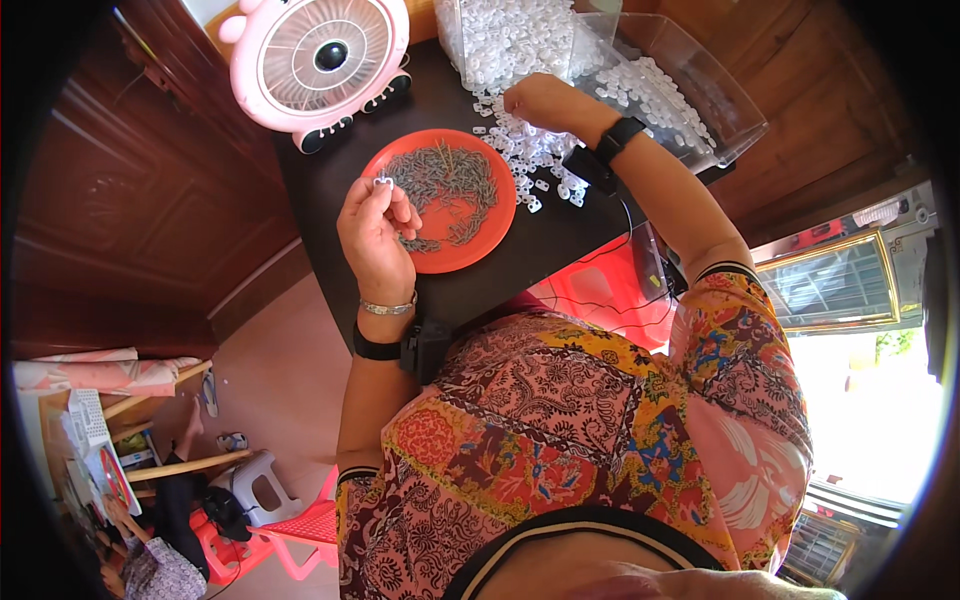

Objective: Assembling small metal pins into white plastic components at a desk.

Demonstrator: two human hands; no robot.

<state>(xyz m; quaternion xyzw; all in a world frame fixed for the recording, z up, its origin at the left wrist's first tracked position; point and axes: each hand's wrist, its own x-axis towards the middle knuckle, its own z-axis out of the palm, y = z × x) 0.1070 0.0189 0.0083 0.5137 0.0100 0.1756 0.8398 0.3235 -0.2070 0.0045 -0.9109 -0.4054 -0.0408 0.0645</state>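
My left hand (375,240) is raised at the left rim of a round orange-red plate (487,248). Thumb and fingertips pinch a small white plastic piece (383,182), while the other fingers curl loosely. Many thin grey pieces, like screws or nails, lie on the plate; a few yellowish ones (450,158) are among them. Beyond the plate to the right, my right hand (550,102) reaches down to a loose pile of small white plastic pieces with holes (535,150). Its fingers bend inward, and whatever is between the fingertips is hidden.
A pink fan (330,55) stands at the far left of the dark table (345,255). Clear bins (740,120) of white pieces stand at the back. A red plastic stool (620,295) is beside the table. Another person (165,560) sits at lower left.
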